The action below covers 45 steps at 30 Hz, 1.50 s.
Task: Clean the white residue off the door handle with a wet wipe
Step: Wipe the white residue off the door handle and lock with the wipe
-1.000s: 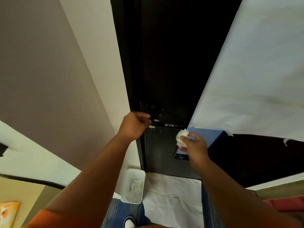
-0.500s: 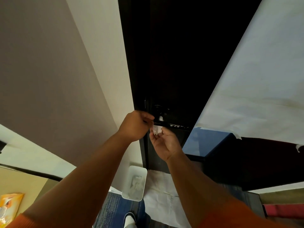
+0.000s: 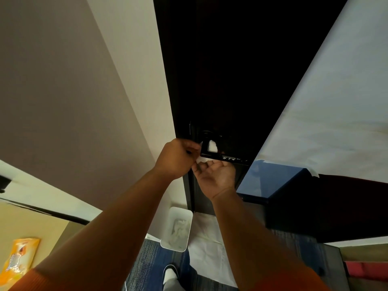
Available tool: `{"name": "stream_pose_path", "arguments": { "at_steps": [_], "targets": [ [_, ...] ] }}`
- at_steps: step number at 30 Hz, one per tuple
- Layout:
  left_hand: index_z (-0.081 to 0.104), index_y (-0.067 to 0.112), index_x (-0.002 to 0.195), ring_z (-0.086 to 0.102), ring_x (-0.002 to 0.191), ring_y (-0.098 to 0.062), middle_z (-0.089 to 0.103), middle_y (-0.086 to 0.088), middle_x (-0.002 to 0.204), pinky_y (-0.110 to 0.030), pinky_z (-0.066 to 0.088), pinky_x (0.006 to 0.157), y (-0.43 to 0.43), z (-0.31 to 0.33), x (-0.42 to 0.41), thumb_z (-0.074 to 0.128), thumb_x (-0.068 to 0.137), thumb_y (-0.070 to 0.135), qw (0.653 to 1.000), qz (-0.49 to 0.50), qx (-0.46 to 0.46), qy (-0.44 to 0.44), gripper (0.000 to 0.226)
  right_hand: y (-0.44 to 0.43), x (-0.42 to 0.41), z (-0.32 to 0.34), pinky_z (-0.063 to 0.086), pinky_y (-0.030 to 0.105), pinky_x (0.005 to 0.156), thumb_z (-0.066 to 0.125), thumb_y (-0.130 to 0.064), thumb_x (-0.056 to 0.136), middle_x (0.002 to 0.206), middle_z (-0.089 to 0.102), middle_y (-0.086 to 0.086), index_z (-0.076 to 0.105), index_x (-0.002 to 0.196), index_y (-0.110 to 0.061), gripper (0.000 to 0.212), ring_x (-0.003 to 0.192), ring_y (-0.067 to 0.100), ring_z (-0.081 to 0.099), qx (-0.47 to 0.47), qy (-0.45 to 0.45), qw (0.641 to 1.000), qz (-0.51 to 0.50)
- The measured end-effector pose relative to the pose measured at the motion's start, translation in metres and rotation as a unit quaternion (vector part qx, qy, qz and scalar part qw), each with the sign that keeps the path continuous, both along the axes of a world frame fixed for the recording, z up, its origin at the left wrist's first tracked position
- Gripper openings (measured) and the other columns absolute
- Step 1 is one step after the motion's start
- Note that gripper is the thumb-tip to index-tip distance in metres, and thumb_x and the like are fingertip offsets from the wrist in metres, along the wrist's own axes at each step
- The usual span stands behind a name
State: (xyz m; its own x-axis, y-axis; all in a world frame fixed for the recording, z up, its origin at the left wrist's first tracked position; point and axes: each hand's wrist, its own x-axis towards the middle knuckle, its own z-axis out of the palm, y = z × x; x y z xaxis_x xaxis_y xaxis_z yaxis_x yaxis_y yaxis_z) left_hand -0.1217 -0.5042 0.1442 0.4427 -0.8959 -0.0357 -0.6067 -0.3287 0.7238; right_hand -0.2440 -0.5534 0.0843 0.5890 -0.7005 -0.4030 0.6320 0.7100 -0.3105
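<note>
A black lever door handle (image 3: 222,156) sticks out from the dark door (image 3: 220,70), with white specks near its right end. A white wet wipe (image 3: 211,146) is wrapped over the handle's left part, one end showing above and one end below. My left hand (image 3: 176,158) pinches the wipe at the handle's left end. My right hand (image 3: 214,176) is just under the handle, palm up, its fingers on the wipe's lower end. The lock plate behind the handle is mostly in shadow.
A white bin (image 3: 176,229) with used wipes stands on the floor below the handle. White paper (image 3: 207,246) covers the floor by the door. An orange wipe packet (image 3: 20,259) lies at lower left. A paper-covered panel (image 3: 325,101) rises on the right.
My right hand brought the wipe from the right, below the handle, up to it. The wipe now drapes over the handle, and both hands hold it there.
</note>
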Motion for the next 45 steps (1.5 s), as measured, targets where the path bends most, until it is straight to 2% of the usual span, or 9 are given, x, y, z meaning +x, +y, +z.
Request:
{"name": "stream_pose_path", "arguments": {
  "at_steps": [10,17,22,27,32,35,38,41,45],
  "targets": [
    [0.077,0.023,0.115,0.061,0.091,0.003,0.077,0.005,0.114,0.008,0.036,0.069,0.000,0.002,-0.002,0.071,0.094,0.025,0.999,0.009,-0.016,0.032,0.021,0.004,0.005,0.003,0.053,0.038,0.092,0.052,-0.027,0.097,0.114,0.070,0.010,0.061,0.135,-0.008,0.043,0.100,0.026,0.068,-0.007,-0.005,0.998,-0.055],
    [0.077,0.021,0.114,0.070,0.103,-0.009,0.077,0.003,0.112,0.006,0.036,0.073,-0.005,0.006,-0.009,0.073,0.093,0.024,0.999,0.023,-0.022,0.031,0.022,0.000,0.004,0.019,0.051,0.037,0.097,0.067,-0.015,0.076,0.098,0.073,0.011,0.073,0.101,-0.004,0.028,0.093,0.025,0.069,0.036,-0.017,0.998,-0.041],
    [0.075,0.021,0.119,0.063,0.092,0.000,0.077,0.003,0.111,0.010,0.035,0.067,-0.004,0.010,-0.011,0.075,0.091,0.024,1.000,0.011,-0.006,0.025,0.028,-0.001,0.001,0.016,0.044,0.037,0.108,0.062,-0.013,0.075,0.103,0.071,0.014,0.070,0.112,-0.002,0.039,0.093,0.026,0.067,0.036,-0.029,0.994,-0.097],
    [0.074,0.020,0.122,0.066,0.094,-0.004,0.076,0.003,0.112,0.005,0.036,0.070,-0.001,0.007,-0.013,0.075,0.092,0.024,0.999,0.017,-0.006,0.027,0.031,-0.026,-0.021,0.012,0.055,0.042,0.092,0.050,-0.023,0.098,0.103,0.073,0.016,0.072,0.108,-0.007,0.029,0.095,0.029,0.070,0.051,-0.016,0.984,-0.172],
    [0.072,0.020,0.124,0.065,0.098,-0.006,0.076,0.001,0.116,-0.012,0.044,0.086,-0.001,0.006,-0.017,0.073,0.094,0.024,0.999,0.026,-0.012,0.039,0.030,-0.026,-0.043,-0.003,0.056,0.042,0.096,0.053,-0.009,0.100,0.102,0.074,0.013,0.068,0.114,-0.007,0.021,0.097,0.028,0.071,0.073,0.041,0.980,-0.179],
    [0.073,0.020,0.123,0.069,0.103,-0.010,0.077,0.002,0.113,-0.007,0.043,0.081,-0.001,0.006,-0.016,0.074,0.094,0.023,0.998,0.029,-0.014,0.048,0.030,-0.026,-0.038,-0.005,0.057,0.040,0.094,0.056,0.002,0.097,0.092,0.076,0.011,0.067,0.114,-0.005,0.022,0.083,0.023,0.076,0.085,0.059,0.980,-0.171],
    [0.073,0.020,0.123,0.067,0.098,-0.005,0.076,0.003,0.114,-0.004,0.040,0.079,0.001,0.005,-0.016,0.074,0.093,0.023,0.998,0.027,-0.010,0.051,0.030,-0.029,-0.030,-0.002,0.059,0.035,0.090,0.062,-0.001,0.097,0.087,0.073,0.007,0.071,0.101,-0.007,0.012,0.075,0.016,0.075,0.078,0.030,0.982,-0.170],
    [0.074,0.021,0.122,0.067,0.095,-0.005,0.077,0.003,0.110,0.001,0.039,0.074,0.004,0.004,-0.016,0.073,0.093,0.024,0.999,0.025,-0.004,0.047,0.029,-0.024,-0.022,0.001,0.054,0.039,0.100,0.065,-0.007,0.089,0.105,0.076,0.013,0.071,0.111,-0.005,0.023,0.100,0.025,0.074,0.058,0.001,0.988,-0.144],
    [0.076,0.021,0.117,0.070,0.103,-0.014,0.077,0.001,0.112,-0.010,0.045,0.083,0.010,0.003,-0.012,0.073,0.094,0.023,0.998,0.039,-0.003,0.052,0.023,-0.020,-0.010,0.006,0.050,0.041,0.106,0.061,-0.025,0.096,0.103,0.076,0.014,0.076,0.101,-0.004,0.026,0.102,0.028,0.071,0.067,-0.016,0.991,-0.114]
  ]
}}
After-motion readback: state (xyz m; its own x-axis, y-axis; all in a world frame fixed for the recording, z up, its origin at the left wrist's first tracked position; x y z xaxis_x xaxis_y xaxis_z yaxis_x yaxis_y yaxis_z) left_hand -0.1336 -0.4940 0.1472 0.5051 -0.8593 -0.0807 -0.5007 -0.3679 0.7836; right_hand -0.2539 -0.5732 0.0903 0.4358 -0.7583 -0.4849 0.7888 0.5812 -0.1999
